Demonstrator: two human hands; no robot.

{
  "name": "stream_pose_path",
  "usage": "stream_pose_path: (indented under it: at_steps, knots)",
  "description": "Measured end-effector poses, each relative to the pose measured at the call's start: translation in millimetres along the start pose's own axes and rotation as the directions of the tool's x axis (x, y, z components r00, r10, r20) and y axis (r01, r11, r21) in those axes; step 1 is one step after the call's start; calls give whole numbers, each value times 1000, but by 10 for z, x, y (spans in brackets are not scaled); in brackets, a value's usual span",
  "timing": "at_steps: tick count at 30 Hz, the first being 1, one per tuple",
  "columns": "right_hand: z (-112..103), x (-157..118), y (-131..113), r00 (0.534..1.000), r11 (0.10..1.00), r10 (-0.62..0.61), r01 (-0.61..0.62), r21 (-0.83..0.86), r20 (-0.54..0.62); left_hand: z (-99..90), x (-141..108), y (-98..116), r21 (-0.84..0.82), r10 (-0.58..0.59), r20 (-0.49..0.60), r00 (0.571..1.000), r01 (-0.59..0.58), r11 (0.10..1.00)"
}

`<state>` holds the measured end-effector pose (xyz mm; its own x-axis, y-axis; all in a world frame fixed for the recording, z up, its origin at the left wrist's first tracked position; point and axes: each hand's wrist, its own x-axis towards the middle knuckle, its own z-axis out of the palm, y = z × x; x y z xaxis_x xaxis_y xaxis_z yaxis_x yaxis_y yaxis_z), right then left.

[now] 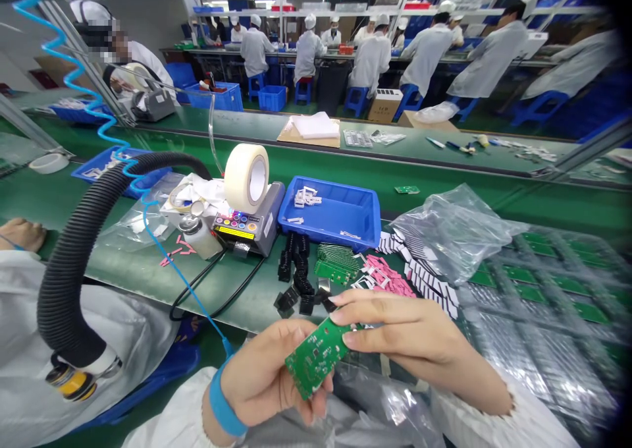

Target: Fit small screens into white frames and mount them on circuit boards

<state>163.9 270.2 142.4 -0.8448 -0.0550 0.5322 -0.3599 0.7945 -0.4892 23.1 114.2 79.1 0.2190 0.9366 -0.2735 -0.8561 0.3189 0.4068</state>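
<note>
A green circuit board (pixel 318 357) is held tilted near the table's front edge, its component side facing me. My left hand (pixel 269 375), with a blue wrist strap (pixel 224 402), is closed round the board's left and lower edges. My right hand (pixel 402 329) reaches in from the right, its fingers and thumb gripping the board's upper right end. Just beyond my hands lie black square parts (pixel 299 277), a row of green boards (pixel 338 263), a heap of pink strips (pixel 388 277) and white-and-black strips (pixel 429 280).
A blue tray (pixel 370 221) holds a few white frames. To its left stands a tape dispenser (pixel 247 227) with a large tape roll (pixel 247 174). A black fume hose (pixel 74 263) arches at left. Bagged boards (pixel 543 303) cover the right. A co-worker's hand (pixel 24 235) rests at far left.
</note>
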Motion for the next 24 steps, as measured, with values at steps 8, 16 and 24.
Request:
stream_pose_path:
  at_steps: [8,16,24]
  knots:
    - [-3,-14,32,996,998,-21,15,60,88,-54,-29,-44,-25,-31,65,997,33,999]
    - [-5,-44,179,982,984,122,-139,113,143,-47,95,-121,-109,-68,82,994,76,991]
    - [344,-19,17,835,775,533,-547,-315,-138,64,570,-98,-98,276,-222,935,-303,948]
